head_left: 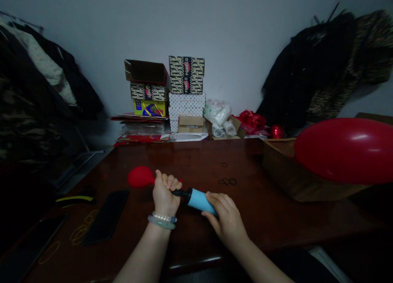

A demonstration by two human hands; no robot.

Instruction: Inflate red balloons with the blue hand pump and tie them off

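A small, partly filled red balloon [140, 177] points left from my left hand [166, 193], whose fingers are wrapped round its neck at the black nozzle of a hand pump. The pump's light blue barrel [202, 201] slants down to the right. My right hand [225, 217] grips the barrel's near end, fingers over the top and thumb underneath. The palm hides the pump's far end, so its handle does not show. On my left wrist are a beaded bracelet and a pale green bangle.
A large red balloon [346, 151] rests on a woven basket [282, 176] at right. Phones [106, 216] and yellow rubber bands [80, 233] lie at left. Dark bands [227, 181] lie mid-table. Stacked boxes [186, 107] and plastic bags [217, 113] stand along the back.
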